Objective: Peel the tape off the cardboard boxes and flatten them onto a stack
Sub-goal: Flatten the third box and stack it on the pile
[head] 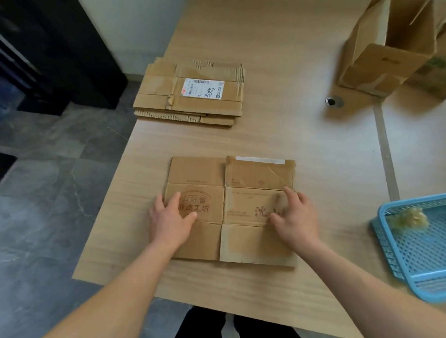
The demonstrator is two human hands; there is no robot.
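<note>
Reaching forward with both bare forearms over the near edge of the table (266, 132). Pressing the left hand (172, 218) palm down on the left half of the flattened box (254, 241), with straight fingers (175, 198) spread over the round printed stamp and the thumb angled inward, gripping nothing. Resting the right hand (293, 217) palm down on the right half, over the printed characters, fingers slightly arched and blurred, tips on the cardboard near its right edge, likewise released rather than clasped round anything. Lying flat under both palms, flaps spread ahead of and behind the fingers, with a pale strip of tape (259, 159) along the far right flap, beyond the right fingertips. Farther ahead of the left fingers, a stack of flattened boxes (192, 106) topped by a white shipping label (204, 88). Far ahead and right of the right fingers, an upright open box (390, 62). Right of the right fingers, apart from them, a blue basket (386, 241) holding a crumpled wad of tape (410, 219).
</note>
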